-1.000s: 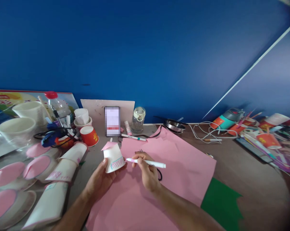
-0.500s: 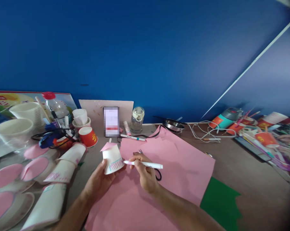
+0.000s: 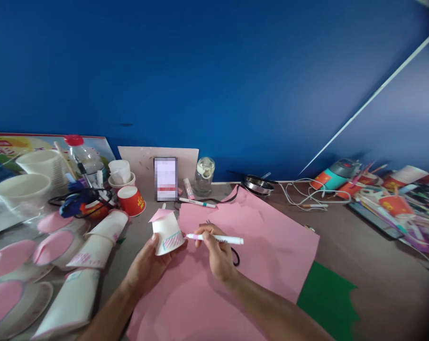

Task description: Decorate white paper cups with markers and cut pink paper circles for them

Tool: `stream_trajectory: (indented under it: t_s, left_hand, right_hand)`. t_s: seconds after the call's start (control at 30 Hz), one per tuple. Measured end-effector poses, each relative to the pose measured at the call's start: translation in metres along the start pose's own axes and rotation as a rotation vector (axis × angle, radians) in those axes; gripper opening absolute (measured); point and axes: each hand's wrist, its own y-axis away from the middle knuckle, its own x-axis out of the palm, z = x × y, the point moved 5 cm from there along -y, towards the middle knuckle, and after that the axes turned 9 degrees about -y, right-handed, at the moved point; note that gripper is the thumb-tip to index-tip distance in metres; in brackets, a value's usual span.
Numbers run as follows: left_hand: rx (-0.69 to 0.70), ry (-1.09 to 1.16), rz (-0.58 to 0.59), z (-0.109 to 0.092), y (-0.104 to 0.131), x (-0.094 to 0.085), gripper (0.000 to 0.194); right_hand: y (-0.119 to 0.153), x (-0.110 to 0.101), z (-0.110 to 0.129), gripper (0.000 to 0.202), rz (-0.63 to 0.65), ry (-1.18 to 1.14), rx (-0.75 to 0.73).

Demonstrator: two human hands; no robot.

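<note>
Cup point(image 3: 168, 227) of white paper is just left of the lower middle of the frame, tipped slightly, its wide rim downward. A piece of pink paper point(image 3: 160, 215) caps its narrow end, and a band near the rim carries slanting pink strokes beside a blue line. The left hand point(image 3: 148, 260) is closed around the cup, thumb on the near side and fingers behind and below it. The right hand point(image 3: 216, 251) is clamped on a white marker point(image 3: 230, 240) with a pink section near its tip, which points at the right edge of the cup; whether it touches cannot be told.

Under both hands, large pink sheets point(image 3: 271, 251) spread over the worktop point(image 3: 388, 279). A black loop point(image 3: 237, 257) shows just beside the right wrist. Green paper point(image 3: 324, 303) lies at the lower right, next to the pink sheets.

Past the cup, near the centre, a phone point(image 3: 165, 180) stands upright against a pale board point(image 3: 136, 156), with a clear bottle point(image 3: 204, 177) to its right. A red cup point(image 3: 132, 201) stands left of the phone. More white cups point(image 3: 72, 298) lie on their sides at the lower left. A white cable point(image 3: 288, 199) curls at the right, below the blue wall point(image 3: 214, 85).
</note>
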Motion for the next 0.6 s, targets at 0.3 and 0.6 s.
stream_trajectory:
  t_s: [0.3, 0.6]
  left_hand:
    - [0.006, -0.02, 0.02, 0.0002, -0.0002, 0.0003, 0.042]
    - [0.009, -0.002, -0.019, -0.0029, -0.0005, 0.0019, 0.035]
  right_hand:
    - [-0.0003, 0.0035, -0.0009, 0.024, 0.051, -0.038, 0.007]
    - [0.0027, 0.0081, 0.0071, 0.026, 0.121, -0.024, -0.018]
